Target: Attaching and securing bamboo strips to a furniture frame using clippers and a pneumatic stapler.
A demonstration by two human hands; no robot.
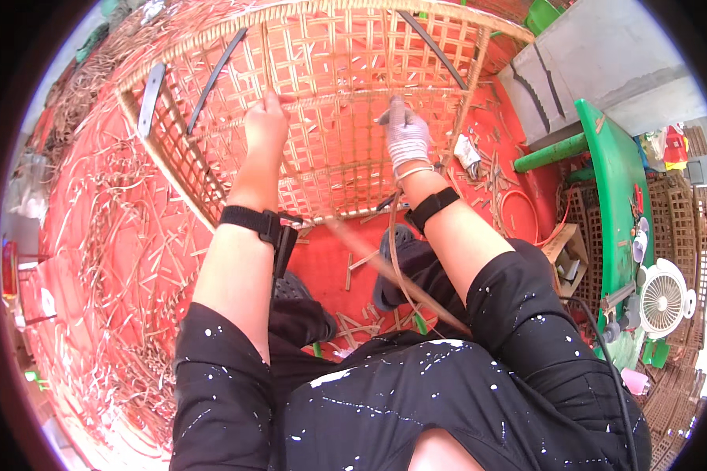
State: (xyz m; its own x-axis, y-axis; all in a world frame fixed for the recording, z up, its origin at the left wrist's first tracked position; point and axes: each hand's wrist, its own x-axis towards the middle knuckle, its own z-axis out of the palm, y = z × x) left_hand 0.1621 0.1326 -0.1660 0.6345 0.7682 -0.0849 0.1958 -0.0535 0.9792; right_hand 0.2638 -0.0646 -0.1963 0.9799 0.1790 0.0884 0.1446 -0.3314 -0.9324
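Observation:
A large woven rattan panel with raised sides [338, 98] tilts up in front of me, an open lattice with a thick wrapped rim. My bare left hand [265, 125] is closed at its left part, around a pale rattan strip [265, 51] that runs up toward the far rim. My right hand [406, 135], in a whitish glove, is at the cross band right of the middle, its fingers drawn together; what they pinch is too small to tell. A long loose strip [395, 243] hangs past my right wrist toward my lap, partly blurred.
Cut rattan pieces [349, 271] litter the red floor covering [133, 255], with tangled strips heaped at left. At right stand a green table [609, 196], a white fan [662, 298] and a wooden box [567, 255]. A grey wall [597, 59] rises behind.

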